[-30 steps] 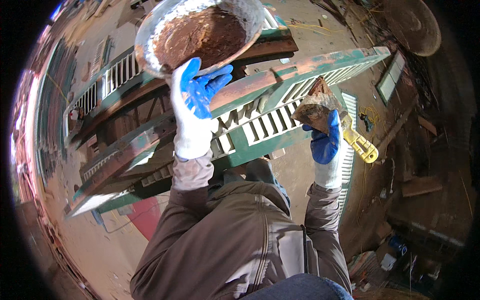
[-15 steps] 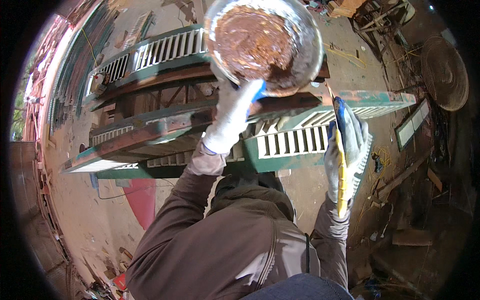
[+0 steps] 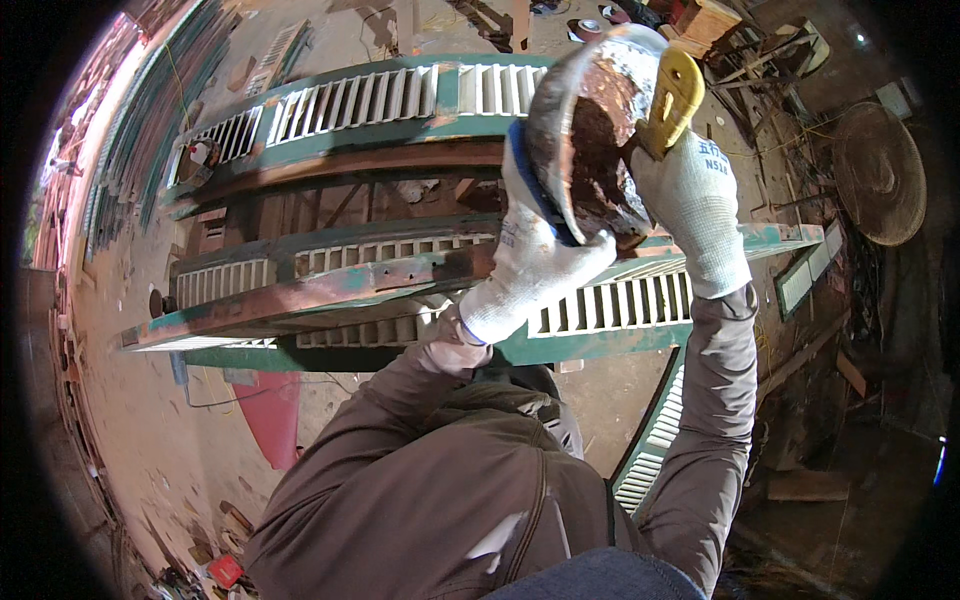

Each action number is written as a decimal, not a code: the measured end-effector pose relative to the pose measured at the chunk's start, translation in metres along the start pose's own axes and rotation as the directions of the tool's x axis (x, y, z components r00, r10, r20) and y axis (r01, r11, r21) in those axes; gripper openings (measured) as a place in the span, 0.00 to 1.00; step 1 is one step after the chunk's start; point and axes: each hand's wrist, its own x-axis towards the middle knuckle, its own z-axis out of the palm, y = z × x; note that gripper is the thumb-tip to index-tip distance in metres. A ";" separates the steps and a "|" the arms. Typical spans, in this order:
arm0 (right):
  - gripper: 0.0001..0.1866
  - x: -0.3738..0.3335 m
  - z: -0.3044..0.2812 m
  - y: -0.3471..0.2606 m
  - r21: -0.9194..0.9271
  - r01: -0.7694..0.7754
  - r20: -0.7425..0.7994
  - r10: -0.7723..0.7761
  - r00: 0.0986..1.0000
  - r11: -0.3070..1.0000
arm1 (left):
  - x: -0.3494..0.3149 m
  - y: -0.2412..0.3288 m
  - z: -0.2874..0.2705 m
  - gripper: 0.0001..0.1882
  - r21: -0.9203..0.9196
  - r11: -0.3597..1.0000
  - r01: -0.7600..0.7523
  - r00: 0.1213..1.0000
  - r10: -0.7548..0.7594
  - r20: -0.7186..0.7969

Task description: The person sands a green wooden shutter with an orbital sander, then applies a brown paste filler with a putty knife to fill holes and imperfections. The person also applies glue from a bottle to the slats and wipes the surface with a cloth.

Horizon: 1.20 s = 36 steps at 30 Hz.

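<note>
A round metal bowl (image 3: 552,105) with reddish-brown paste (image 3: 603,140) smeared inside is tipped on its side, its mouth facing right. My left hand (image 3: 540,255), in a white glove with blue, grips it from the lower left. My right hand (image 3: 690,195), also gloved, is closed round a putty knife with a yellow handle (image 3: 678,90) at the bowl's right rim. The blade is hidden. Below the bowl, a green louvred shutter (image 3: 390,278) is propped with its long edge up, brown paste patches along that edge.
A second green louvred shutter (image 3: 350,100) lies farther off, and another panel (image 3: 655,435) shows beside my right arm. A wide woven hat (image 3: 880,173) rests at the right near scrap wood. A red sheet (image 3: 270,415) lies at lower left.
The bowl has moved right and nearer and tipped from facing up to facing right. My right hand has risen from beside the shutter to the bowl's rim with the putty knife.
</note>
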 end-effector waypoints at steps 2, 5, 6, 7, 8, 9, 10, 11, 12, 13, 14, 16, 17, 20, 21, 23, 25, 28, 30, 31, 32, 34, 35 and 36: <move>0.14 0.006 0.007 -0.015 -0.049 0.045 0.008 -0.045 0.999 0.998 | -0.001 0.004 -0.007 0.66 0.048 0.999 0.002 1.000 -0.001 -0.023; 0.06 0.002 0.026 -0.003 0.126 0.306 -0.111 -0.293 0.950 0.944 | -0.002 0.016 -0.011 0.63 -0.140 0.981 0.138 0.988 -0.145 -0.043; 0.06 0.000 0.024 0.007 0.154 0.335 -0.037 -0.333 0.942 0.930 | 0.002 0.032 -0.015 0.61 -0.210 0.955 0.211 0.975 -0.222 -0.029; 0.06 0.000 0.017 0.007 0.234 0.260 0.119 -0.293 0.949 0.937 | 0.017 0.041 -0.024 0.61 0.002 0.998 -0.058 0.994 0.058 -0.093; 0.10 -0.002 -0.013 -0.010 0.333 0.000 0.287 -0.102 0.952 0.943 | 0.025 0.042 -0.026 0.61 0.094 0.985 -0.144 0.984 0.153 -0.089; 0.13 0.006 -0.009 0.009 0.543 -0.241 0.424 -0.016 0.906 0.804 | 0.030 0.042 -0.030 0.61 0.192 0.956 -0.222 0.967 0.241 -0.084; 0.16 0.009 0.011 0.053 0.631 -0.050 0.277 -0.164 0.947 0.774 | 0.021 0.035 -0.020 0.60 0.149 0.978 -0.144 0.983 0.159 -0.094; 0.17 0.009 0.008 0.049 0.517 -0.032 0.211 -0.092 0.973 0.855 | 0.013 0.030 -0.010 0.60 0.112 0.992 -0.053 0.992 0.065 -0.105; 0.18 0.013 0.006 0.043 0.384 -0.040 0.126 -0.009 0.992 0.923 | 0.005 0.021 -0.003 0.60 0.050 0.998 0.036 0.994 -0.031 -0.108; 0.19 0.016 0.004 0.031 0.304 -0.066 0.153 0.020 0.988 0.950 | 0.001 0.016 0.001 0.58 0.083 0.997 0.004 0.984 0.011 -0.176; 0.21 0.017 0.001 0.024 0.212 -0.110 0.178 0.072 0.981 0.971 | -0.002 0.014 0.005 0.55 0.103 0.994 -0.025 0.973 0.047 -0.225; 0.21 0.023 0.015 0.022 0.305 -0.080 0.202 0.018 0.979 0.949 | -0.007 0.007 0.006 0.57 0.057 0.991 0.118 0.980 -0.107 -0.169; 0.21 0.026 0.020 0.031 0.385 -0.050 0.201 -0.032 0.979 0.922 | -0.005 0.004 0.008 0.57 0.037 0.992 0.120 0.978 -0.111 -0.179; 0.24 0.026 0.029 0.064 0.731 -0.119 0.265 -0.119 0.957 0.672 | -0.005 0.008 0.004 0.58 0.039 0.990 0.138 0.983 -0.132 -0.131; 0.25 0.023 0.018 0.073 0.721 -0.128 0.301 -0.141 0.943 0.681 | -0.005 0.013 0.000 0.58 0.052 0.988 0.146 0.984 -0.140 -0.110; 0.27 0.012 0.008 0.094 0.412 0.331 0.173 -0.429 0.886 0.849 | -0.003 0.014 -0.001 0.59 0.007 0.992 0.124 0.985 -0.122 -0.121; 0.29 -0.006 -0.005 0.110 0.195 0.553 0.036 -0.569 0.821 0.810 | 0.003 0.026 -0.002 0.58 -0.051 0.985 0.164 0.979 -0.169 -0.118; 0.24 -0.045 -0.003 0.094 0.902 -0.207 0.180 0.105 0.978 0.380 | 0.016 0.053 -0.029 0.57 0.034 0.948 0.315 0.936 -0.305 -0.176; 0.21 -0.079 0.006 0.079 0.920 -0.065 -0.007 0.182 0.983 0.387 | 0.017 0.035 -0.028 0.58 -0.371 0.848 0.378 0.896 -0.436 -0.085; 0.19 -0.093 0.012 0.096 0.902 -0.017 -0.049 0.141 0.989 0.432 | 0.016 0.033 -0.026 0.54 -0.486 0.770 0.413 0.866 -0.497 -0.051; 0.18 -0.106 0.015 0.113 0.887 0.030 -0.075 0.081 0.994 0.461 | 0.015 0.031 -0.021 0.51 -0.587 0.678 0.442 0.832 -0.554 -0.014; 0.18 -0.133 0.009 0.105 0.971 -0.239 0.223 0.391 0.893 -0.009 | 0.012 0.024 -0.016 0.48 -0.686 0.620 0.381 0.863 -0.505 0.024; 0.17 -0.141 0.001 0.092 0.976 -0.219 0.205 0.406 0.890 -0.013 | 0.015 0.031 -0.016 0.50 -0.670 0.635 0.384 0.867 -0.498 0.024; 0.15 -0.149 -0.007 0.085 0.980 -0.198 0.187 0.411 0.892 -0.015 | 0.011 0.031 -0.014 0.44 -0.626 0.686 0.371 0.866 -0.499 -0.033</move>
